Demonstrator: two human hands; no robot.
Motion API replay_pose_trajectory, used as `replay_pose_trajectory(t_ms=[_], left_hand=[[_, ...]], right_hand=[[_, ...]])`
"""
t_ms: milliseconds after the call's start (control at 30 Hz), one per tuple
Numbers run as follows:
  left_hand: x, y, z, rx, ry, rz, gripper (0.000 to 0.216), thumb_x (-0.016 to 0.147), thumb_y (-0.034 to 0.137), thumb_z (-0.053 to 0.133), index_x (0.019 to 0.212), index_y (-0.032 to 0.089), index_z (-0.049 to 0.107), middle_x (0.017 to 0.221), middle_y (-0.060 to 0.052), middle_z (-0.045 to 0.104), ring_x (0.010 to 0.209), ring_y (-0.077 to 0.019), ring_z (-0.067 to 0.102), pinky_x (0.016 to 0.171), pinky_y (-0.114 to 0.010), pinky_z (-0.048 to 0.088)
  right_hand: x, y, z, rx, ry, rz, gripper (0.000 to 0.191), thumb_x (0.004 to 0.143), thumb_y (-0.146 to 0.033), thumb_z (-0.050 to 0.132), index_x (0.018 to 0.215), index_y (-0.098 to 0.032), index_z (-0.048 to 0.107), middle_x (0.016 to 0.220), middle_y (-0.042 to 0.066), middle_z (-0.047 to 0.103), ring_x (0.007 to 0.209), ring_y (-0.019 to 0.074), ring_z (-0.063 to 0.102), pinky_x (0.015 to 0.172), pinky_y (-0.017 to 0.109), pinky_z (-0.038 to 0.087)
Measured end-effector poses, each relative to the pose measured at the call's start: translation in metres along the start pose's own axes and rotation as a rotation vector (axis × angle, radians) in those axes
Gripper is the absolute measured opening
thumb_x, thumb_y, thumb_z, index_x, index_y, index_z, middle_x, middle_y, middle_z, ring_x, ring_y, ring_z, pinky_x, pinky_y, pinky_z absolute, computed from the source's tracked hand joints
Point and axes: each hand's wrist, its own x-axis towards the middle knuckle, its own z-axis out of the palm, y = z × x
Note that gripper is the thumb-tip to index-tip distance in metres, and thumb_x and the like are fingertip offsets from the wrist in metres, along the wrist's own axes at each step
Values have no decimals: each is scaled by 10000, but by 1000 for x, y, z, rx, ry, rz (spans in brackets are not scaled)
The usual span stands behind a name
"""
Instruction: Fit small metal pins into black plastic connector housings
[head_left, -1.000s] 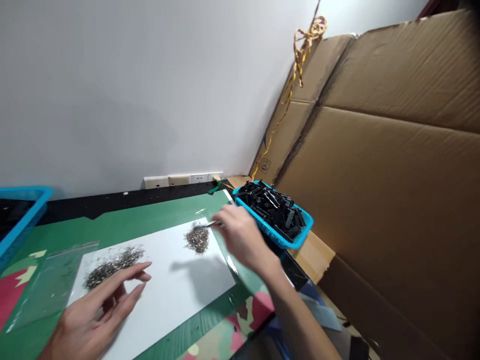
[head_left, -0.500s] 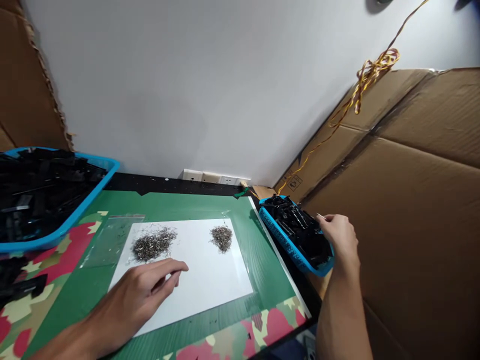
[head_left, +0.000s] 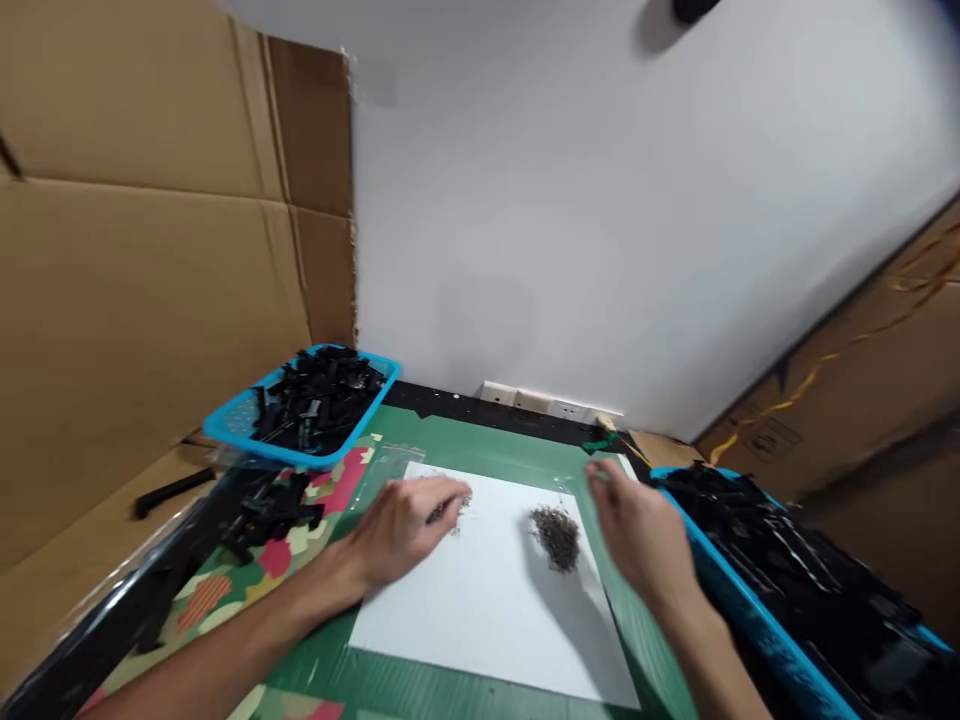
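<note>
White sheet (head_left: pixel 480 640) bearing metallic pile (head_left: pixel 555 538), right hand (head_left: pixel 637 530) bunched near it, left hand (head_left: pixel 409 525) curled, grips on anything unclear

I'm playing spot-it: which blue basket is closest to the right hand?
The right basket, beside the right hand; the left basket stands beyond the left hand.

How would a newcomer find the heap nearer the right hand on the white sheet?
On the green mat lies a white sheet. Near the sheet's far right corner, left of the right hand, sits a small heap of tiny greyish pieces. The other heap is partly hidden behind the left hand; this one is fully in view.
</note>
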Motion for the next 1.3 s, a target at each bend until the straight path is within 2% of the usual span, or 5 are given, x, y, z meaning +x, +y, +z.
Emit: replay_pose_trajectory(t_ms=[167, 367, 633, 1100, 1300], left_hand=[[28, -59, -78, 556, 127, -476, 319, 1051, 356, 512, 1327, 304, 664, 1127, -31, 806, 955, -241, 766, 748, -329, 540], [47, -138, -147, 706, 5, -606, 265, 999, 389, 563, 1156, 234, 710, 1161, -117, 791, 1082, -335, 732, 814, -380, 518], [72, -184, -133, 712, -151, -562, 345, 979, 461, 610, 1241, 250, 686, 1259, -126, 761, 1139, -335, 712, 893, -386, 522], [83, -203, -123, 581, 1, -552, 357, 945, 523, 678, 1146, 229, 694, 1191, -133, 773, 1158, -367, 674, 950, -407, 466], [81, -205, -151, 370, -4, -626, 291, 886, 458, 729, 1012, 207, 653, 1023, -85, 811, 795, -222, 727, 729, -306, 495]], right_hand=[[-23, -34, 48, 48, -116, -281, 306, 1126, -377, 404, 1031, -237, 658, 945, 89, 688, 906, 274, 650, 707, 342, 452], [-24, -17, 50, 130, -81, -249, 300, 1139, -311, 381, 1013, -235, 643, 925, 80, 618, 890, 266, 580, 702, 358, 456], [-29, -21, 57, 230, -140, -396, 235, 1138, -252, 424, 1098, -214, 652, 966, 76, 640, 914, 256, 538, 780, 376, 458], [-15, -68, 53, 322, -402, -301, 211, 1104, -235, 482, 1108, -208, 691, 1056, 95, 666, 991, 259, 594, 837, 355, 464], [1, -79, 78, 380, -466, -185, 115, 991, -248, 677, 1039, -200, 770, 996, 98, 703, 958, 264, 633, 761, 312, 432]])
